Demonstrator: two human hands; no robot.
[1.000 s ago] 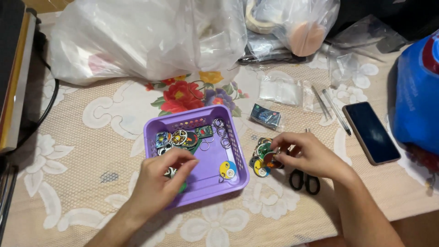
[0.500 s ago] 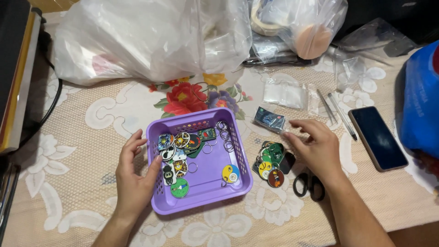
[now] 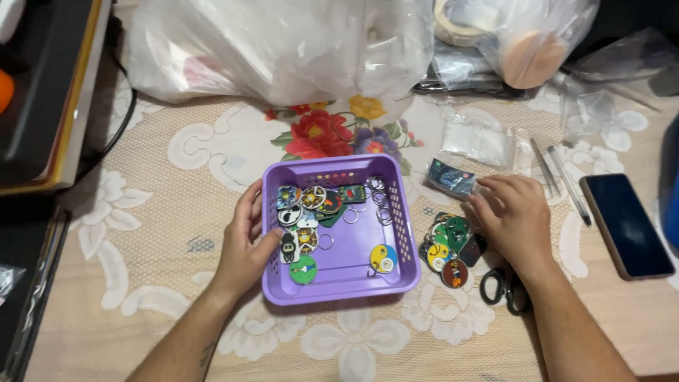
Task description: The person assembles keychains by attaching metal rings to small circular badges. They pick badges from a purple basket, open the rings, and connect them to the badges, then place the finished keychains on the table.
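Keychain charms (image 3: 309, 228) lie in two groups: most sit in the left half of the purple basket (image 3: 393, 233), with loose metal rings (image 3: 378, 194) along its right side, and a smaller pile (image 3: 450, 247) rests on the counter (image 3: 141, 283) just right of the basket. Our left hand (image 3: 244, 244) grips the basket's left wall, thumb hooked inside the rim and fingers (image 3: 249, 205) curled along the outside, so it is closed on the wall. Our right hand (image 3: 513, 219) hovers over the outer pile with fingers loosely spread, palm down, pinching nothing that we can see; a small dark packet (image 3: 450, 177) lies just beyond its fingertips.

To handle this well, we judge the left hand should hold the basket flat and steady so the rings do not slide, while the right comes down on one charm at a time, picking from the pile's edge rather than its middle. Black scissors (image 3: 502, 286) lie close by the right wrist, and a phone (image 3: 626, 223) sits further right.
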